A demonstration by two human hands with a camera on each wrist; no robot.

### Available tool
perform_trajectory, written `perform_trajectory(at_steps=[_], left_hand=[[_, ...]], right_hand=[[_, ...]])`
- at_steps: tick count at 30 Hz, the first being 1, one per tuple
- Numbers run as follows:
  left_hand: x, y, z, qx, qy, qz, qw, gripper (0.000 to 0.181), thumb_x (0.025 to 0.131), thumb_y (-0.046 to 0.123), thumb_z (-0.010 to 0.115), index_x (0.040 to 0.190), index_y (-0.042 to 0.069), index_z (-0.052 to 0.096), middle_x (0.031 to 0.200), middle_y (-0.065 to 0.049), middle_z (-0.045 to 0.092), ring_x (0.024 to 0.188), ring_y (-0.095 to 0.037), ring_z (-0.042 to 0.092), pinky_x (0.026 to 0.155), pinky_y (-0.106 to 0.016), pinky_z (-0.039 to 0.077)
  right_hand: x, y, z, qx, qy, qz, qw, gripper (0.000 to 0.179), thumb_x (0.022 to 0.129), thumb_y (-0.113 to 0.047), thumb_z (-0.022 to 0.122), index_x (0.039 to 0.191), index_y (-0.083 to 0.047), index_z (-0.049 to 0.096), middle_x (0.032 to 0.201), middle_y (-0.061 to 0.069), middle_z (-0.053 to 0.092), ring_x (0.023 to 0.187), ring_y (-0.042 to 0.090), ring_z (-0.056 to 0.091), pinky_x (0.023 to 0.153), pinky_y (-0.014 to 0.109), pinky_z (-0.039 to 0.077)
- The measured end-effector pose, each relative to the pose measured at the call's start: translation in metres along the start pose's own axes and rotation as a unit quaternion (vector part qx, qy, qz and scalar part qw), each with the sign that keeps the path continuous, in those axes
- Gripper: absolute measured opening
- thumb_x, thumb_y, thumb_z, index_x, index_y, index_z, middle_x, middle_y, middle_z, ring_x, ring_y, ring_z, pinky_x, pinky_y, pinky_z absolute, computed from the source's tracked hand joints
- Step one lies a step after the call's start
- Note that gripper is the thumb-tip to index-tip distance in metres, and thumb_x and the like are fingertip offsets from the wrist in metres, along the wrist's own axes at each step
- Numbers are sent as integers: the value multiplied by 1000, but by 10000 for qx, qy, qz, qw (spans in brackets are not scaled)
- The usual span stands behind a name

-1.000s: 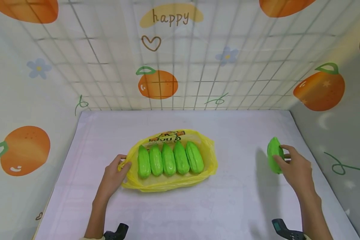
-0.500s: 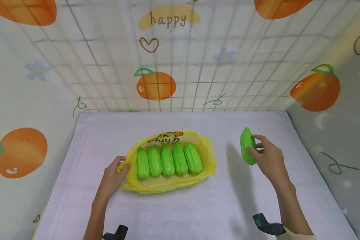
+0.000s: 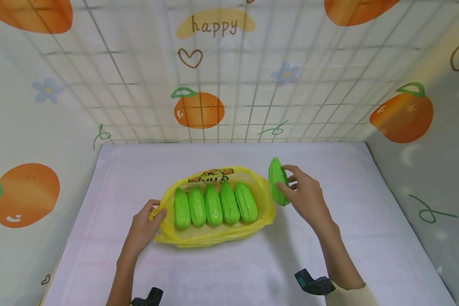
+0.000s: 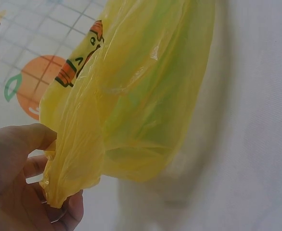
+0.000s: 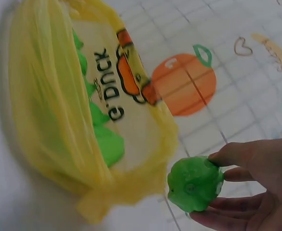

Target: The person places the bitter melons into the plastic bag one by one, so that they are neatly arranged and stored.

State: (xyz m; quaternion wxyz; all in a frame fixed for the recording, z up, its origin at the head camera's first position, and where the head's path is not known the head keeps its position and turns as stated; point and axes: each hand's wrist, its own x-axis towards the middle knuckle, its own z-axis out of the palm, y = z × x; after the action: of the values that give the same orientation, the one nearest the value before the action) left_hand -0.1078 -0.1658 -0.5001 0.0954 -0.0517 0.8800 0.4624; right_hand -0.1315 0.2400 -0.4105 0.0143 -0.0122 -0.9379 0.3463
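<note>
In the head view my right hand [image 3: 307, 196] grips a green ridged gourd [image 3: 277, 182] upright, raised over the right rim of a yellow plastic bag [image 3: 267, 219]. Thumb and fingers close around its right side; the right wrist view shows the lobed end of the gourd [image 5: 193, 185] beside the bag's mouth. My left hand [image 3: 144, 222] pinches the gathered left edge of the bag, and the left wrist view has the thin plastic bag [image 4: 78, 159] bunched between thumb and fingers. Inside the open bag, several similar green gourds [image 3: 213, 205] lie side by side in a row.
The bag lies on a white-covered table [image 3: 229, 272]. Behind it rises a pale grid-patterned backdrop [image 3: 310, 93] printed with oranges, and similar printed walls flank both sides. Black wrist devices [image 3: 314, 282] sit on the forearms.
My right hand has carried the green gourd leftward from the table's right side to the bag's right rim. The left hand and the bag have stayed nearly still.
</note>
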Motion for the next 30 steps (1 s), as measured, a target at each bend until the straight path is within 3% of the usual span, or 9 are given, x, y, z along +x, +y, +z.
perform_trajectory(at_steps=[9, 17, 30], left_hand=[[0, 0, 1, -20, -18, 38, 10000, 34, 101, 36, 55, 128, 16, 56, 115, -10, 67, 84, -21, 60, 75, -34, 48], [0, 1, 0, -75, -17, 89, 9999, 35, 101, 35, 56, 128, 14, 56, 114, -10, 67, 82, -20, 59, 74, -33, 48], [-1, 1, -1, -79, 5, 84, 9999, 34, 101, 36, 55, 128, 15, 57, 113, -10, 67, 83, -21, 60, 73, -34, 48]], right_hand=[[1, -24, 23, 215, -362, -158, 9990, 50, 96, -26, 67, 141, -13, 51, 109, 17, 64, 93, 30, 64, 63, 35, 56], [-2, -45, 39, 99, -535, -351, 9979, 53, 94, -29, 70, 142, -15, 52, 108, 12, 62, 93, 27, 63, 64, 34, 55], [-1, -47, 70, -165, -787, -449, 9957, 51, 92, -26, 73, 138, -11, 56, 103, 11, 65, 87, 24, 61, 68, 37, 51]])
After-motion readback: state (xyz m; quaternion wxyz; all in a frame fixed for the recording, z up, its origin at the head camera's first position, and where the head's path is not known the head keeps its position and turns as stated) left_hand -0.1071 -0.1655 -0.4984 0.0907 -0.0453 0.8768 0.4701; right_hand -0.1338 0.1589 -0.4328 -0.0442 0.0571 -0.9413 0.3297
